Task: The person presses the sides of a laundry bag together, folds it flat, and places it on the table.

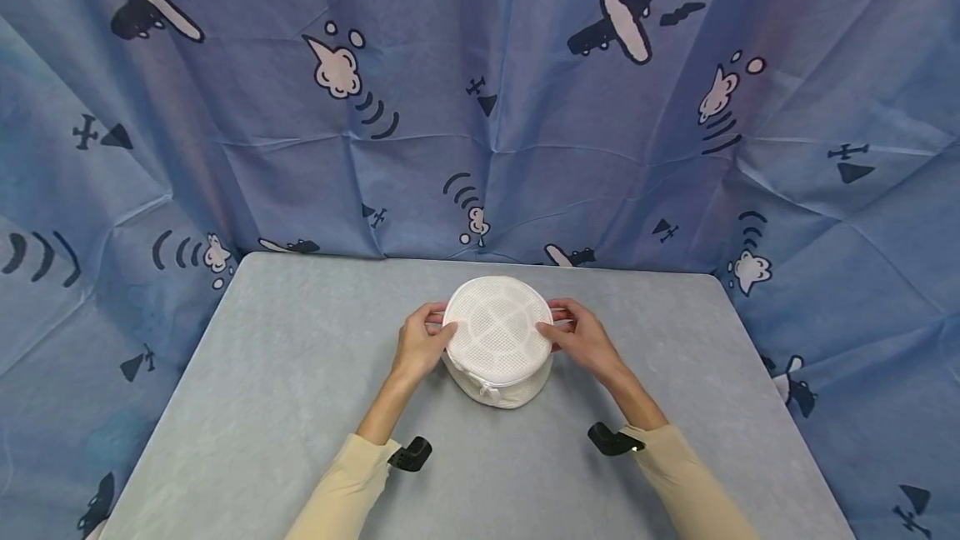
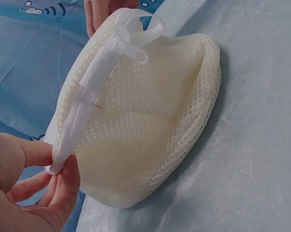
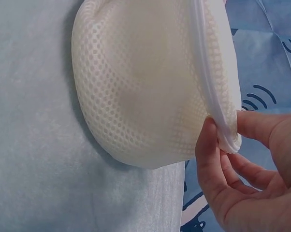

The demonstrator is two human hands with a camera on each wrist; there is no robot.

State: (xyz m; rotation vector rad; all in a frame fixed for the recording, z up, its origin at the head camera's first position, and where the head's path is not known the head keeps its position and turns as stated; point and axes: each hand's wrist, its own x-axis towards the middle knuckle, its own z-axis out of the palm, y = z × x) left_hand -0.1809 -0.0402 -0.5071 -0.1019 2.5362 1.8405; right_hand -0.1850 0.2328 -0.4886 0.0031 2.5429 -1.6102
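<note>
A round white mesh laundry bag (image 1: 498, 332) stands on the grey table, its circular top facing up. My left hand (image 1: 423, 342) pinches the top rim at the left side between thumb and fingers. On the opposite side my right hand (image 1: 583, 338) pinches the same rim, thumb on top. A white zipper (image 2: 85, 96) runs along the rim, and its pull tab (image 2: 135, 52) with a ribbon loop hangs at the front. The soft mesh side wall (image 3: 136, 87) sags and folds below the rim.
The grey table (image 1: 300, 407) reaches back to a blue curtain (image 1: 420, 90) printed with airplanes and clouds, which also hangs at both sides. Black wrist cameras sit on both forearms, by the cream sleeves (image 1: 341, 482).
</note>
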